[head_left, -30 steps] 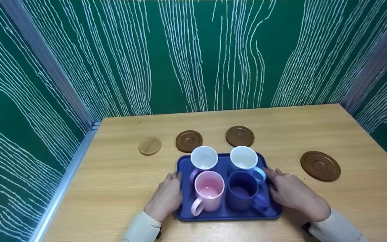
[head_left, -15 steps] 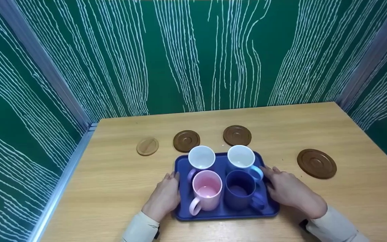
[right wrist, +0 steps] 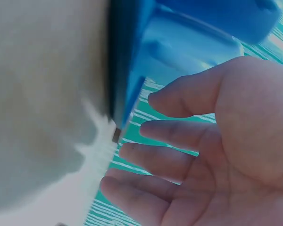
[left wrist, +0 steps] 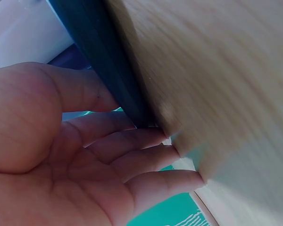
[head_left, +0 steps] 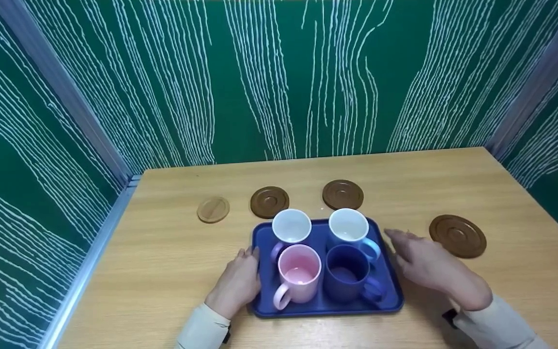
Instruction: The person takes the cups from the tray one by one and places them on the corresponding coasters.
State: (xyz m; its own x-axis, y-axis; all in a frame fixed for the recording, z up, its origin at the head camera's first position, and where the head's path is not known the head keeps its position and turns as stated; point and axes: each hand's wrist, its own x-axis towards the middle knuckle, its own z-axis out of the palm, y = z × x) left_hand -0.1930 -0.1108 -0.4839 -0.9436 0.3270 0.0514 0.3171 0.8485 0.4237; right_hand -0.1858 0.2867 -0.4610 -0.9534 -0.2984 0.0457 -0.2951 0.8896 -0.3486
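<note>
My right hand (head_left: pixel 434 265) has drawn off the tray (head_left: pixel 330 312), its fingers spread loosely beside the right rim. The round-cornered blue tray lies between my hands; my left hand (head_left: pixel 237 282) touches its left edge, fingers nearly straight. Four smooth, handled mugs (head_left: pixel 304 290) crowd it. Ringed dark coasters (head_left: pixel 457 236) and one paler coaster (head_left: pixel 213 209) surround it on the wood-grained table (head_left: pixel 162 261).

To me the tray (head_left: pixel 317 310) looks like smooth plastic with a faint sheen; the pink mug (head_left: pixel 303 288) and dark blue mug (head_left: pixel 344 286) seem glossy. My worktop (head_left: pixel 162 271) shows satiny wood grain, the rightmost coaster (head_left: pixel 457 236) darker wood, my left sleeve (head_left: pixel 204 327) matt cloth.
</note>
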